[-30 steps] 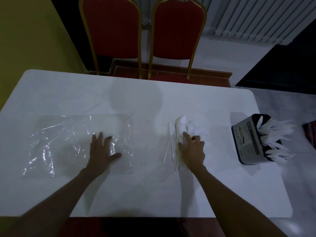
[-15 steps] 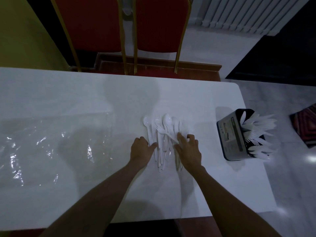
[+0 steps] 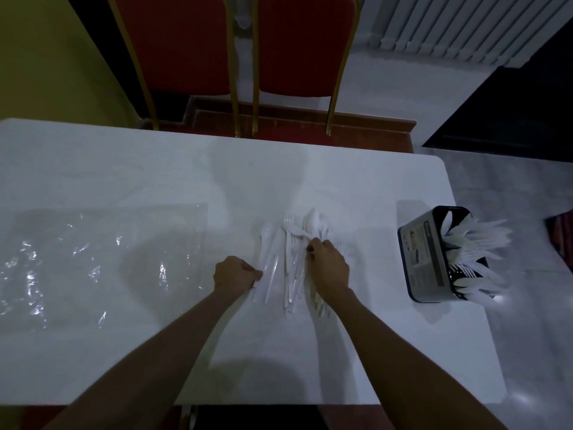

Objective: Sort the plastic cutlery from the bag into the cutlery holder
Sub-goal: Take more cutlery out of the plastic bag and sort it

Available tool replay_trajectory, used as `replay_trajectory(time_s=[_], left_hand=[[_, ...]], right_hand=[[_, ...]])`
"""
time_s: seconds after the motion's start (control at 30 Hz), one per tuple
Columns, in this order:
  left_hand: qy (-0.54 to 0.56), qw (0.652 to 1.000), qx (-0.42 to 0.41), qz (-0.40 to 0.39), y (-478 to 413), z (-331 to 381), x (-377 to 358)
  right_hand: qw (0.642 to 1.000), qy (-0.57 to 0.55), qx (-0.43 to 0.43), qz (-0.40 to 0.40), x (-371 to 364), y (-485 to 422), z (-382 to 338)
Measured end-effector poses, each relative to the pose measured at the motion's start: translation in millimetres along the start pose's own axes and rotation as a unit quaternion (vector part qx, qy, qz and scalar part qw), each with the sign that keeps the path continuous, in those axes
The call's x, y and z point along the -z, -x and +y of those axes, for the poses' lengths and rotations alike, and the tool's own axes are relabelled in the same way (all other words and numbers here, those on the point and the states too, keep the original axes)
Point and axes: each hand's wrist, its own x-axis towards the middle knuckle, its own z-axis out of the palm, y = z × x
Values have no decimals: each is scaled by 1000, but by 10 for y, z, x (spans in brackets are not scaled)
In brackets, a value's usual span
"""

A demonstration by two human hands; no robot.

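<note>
Loose white cutlery [image 3: 290, 259] on table [image 3: 124, 166], left hand [image 3: 237, 273] curled, pinching a piece at pile's left edge, right hand [image 3: 328, 265] curled over right side, hold unclear

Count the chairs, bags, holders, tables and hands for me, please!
Red chairs: 2
Plastic bag: 1
Cutlery holder: 1
Table: 1
Hands: 2 (left hand, right hand)
Total: 7
Loose cutlery: too overlapped to count, so left out.
</note>
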Motion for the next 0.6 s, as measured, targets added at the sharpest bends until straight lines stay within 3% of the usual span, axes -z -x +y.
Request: replay_trajectory(time_s=[0.17,0.27,0.37,0.47,0.6], left_hand=[[-29,999,-26,7,-23,-150,76],[-35,996,-60,52,0,-94,27],[-52,982,-150,103,25,13,-56],[-78,977,-185,74,12,64,-143],[-120,979,-157,51,47,115,-257]], right_hand=[[999,-31,7,21,20,74,-26],[995,-65,79,0,-38,183,-165],[986,-23,157,-49,-125,242,-256],[993,-2,110,-40,-161,252,-223],[999,-17,39,-16,-185,261,-134]])
